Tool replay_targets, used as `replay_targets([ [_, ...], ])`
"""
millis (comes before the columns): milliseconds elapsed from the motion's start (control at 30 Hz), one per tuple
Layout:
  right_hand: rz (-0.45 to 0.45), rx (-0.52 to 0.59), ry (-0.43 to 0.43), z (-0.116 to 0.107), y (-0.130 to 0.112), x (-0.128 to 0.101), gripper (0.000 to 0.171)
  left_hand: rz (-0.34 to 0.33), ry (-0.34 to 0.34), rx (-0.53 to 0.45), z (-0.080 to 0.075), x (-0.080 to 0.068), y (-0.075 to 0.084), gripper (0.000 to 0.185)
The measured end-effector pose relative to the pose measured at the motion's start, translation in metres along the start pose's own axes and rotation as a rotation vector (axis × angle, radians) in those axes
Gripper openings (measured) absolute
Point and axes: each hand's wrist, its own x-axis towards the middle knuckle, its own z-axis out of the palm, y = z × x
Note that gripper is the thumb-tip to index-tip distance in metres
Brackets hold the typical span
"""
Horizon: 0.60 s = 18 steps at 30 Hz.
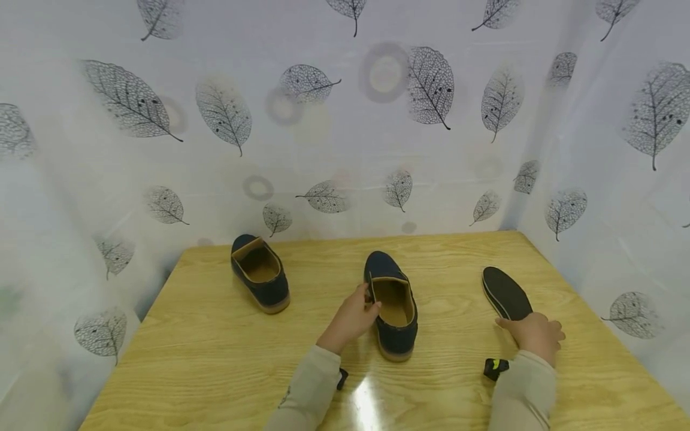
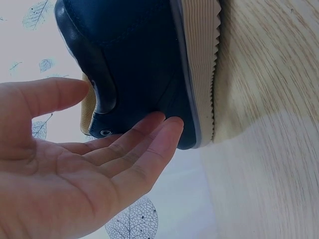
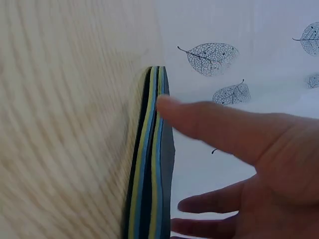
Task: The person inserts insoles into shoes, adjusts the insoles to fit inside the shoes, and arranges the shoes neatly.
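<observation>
Two hands touch navy shoe [image 1: 392, 302] and flat striped-edge insole [image 1: 505, 293].

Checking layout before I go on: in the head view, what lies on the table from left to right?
Far-left shoe → left hand → middle shoe, which the left hand touches → insole → right hand at the insole's near end.

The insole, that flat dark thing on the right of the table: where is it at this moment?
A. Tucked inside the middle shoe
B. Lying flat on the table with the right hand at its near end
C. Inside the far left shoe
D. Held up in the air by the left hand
B: the insole lies on the wooden table, with the right hand touching its near end, apart from both shoes.
</observation>
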Motion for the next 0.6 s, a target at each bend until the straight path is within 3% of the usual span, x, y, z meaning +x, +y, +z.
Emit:
replay_targets([
  [200, 0.122, 0.024, -0.02, 0.0011, 0.0035, -0.0046, 0.07, 0.01, -0.002, 0.005, 0.0002, -0.0008, -0.0003, 0.059],
  [367, 0.121, 0.048, 0.009, 0.0009, 0.0062, -0.0061, 0.063, 0.014, -0.005, 0.008, 0.0004, -0.0011, -0.001, 0.059],
  [600, 0.107, 0.063, 0.043, -0.0001, 0.0068, -0.0056, 0.067, 0.01, 0.002, 0.012, -0.0002, -0.002, -0.0003, 0.059],
])
